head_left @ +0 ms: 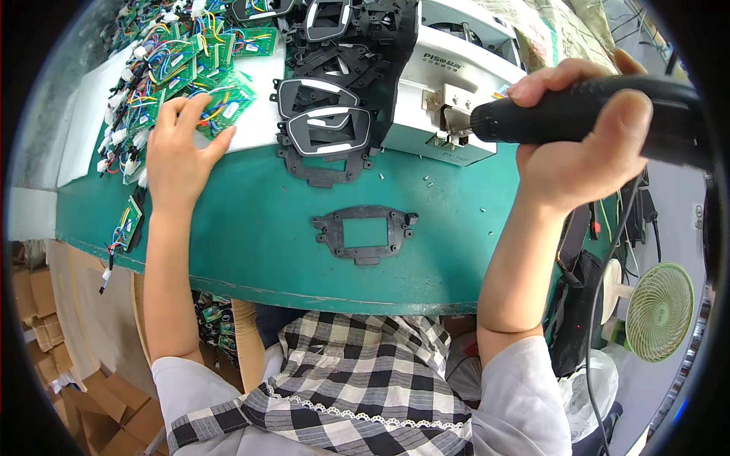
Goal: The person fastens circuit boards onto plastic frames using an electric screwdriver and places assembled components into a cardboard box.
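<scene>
RIGHT HAND (pixel 572 156): I am gripping electric screwdriver (pixel 559 114) | LEFT HAND (pixel 181 144): I am holding it open at circuit boards (pixel 234 106) | RISK: tangled wires (pixel 152 74) could be snagging, dislodging boards

Remotely, I'm seeing a frame (pixel 332 232) lying on the table (pixel 262 228), bezels (pixel 304 134) piled behind it, circuit boards (pixel 179 74) heaped left of them, a machine (pixel 417 97) standing right and, farther right, seemingly off the table, a fan (pixel 660 311).

My green worktop (pixel 266 205), parts spread out.
Black frame (pixel 330 230) flat in front of me; beyond: stacked black panels (pixel 335 147), white sheet (pixel 262 129) under circuit boards (pixel 255 43), pale box (pixel 411 102), loose screws (pixel 428 181) near it.
</scene>
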### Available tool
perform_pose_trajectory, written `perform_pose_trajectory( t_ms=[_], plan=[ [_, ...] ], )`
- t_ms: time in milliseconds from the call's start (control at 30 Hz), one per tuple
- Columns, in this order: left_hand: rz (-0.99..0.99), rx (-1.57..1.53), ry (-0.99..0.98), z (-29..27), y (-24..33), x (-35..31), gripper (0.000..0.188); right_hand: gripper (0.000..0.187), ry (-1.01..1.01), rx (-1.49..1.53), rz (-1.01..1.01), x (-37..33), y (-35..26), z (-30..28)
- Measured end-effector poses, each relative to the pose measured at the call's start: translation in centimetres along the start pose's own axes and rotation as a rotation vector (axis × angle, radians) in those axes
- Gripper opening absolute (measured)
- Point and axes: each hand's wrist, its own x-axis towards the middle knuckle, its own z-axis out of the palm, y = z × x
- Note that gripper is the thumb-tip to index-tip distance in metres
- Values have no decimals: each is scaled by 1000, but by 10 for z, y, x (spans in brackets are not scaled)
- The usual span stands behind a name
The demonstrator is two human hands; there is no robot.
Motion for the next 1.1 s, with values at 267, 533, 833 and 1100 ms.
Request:
perform_pose_trajectory(
  t_ms=[267,533,833,1100],
  plan=[
    [-60,-237,23,-30,13,-6,43,65,-6,10,-25,-6,10,11],
    [21,-555,-103,-28,69,-31,45,63,87,4,-64,-9,17,12],
    [256,-611,-327,-11,113,-60,47,63,-62,130,356,-41,-10,1],
    [322,-585,-391,-5,118,-60,47,68,-90,134,347,-67,-12,11]
  ],
)
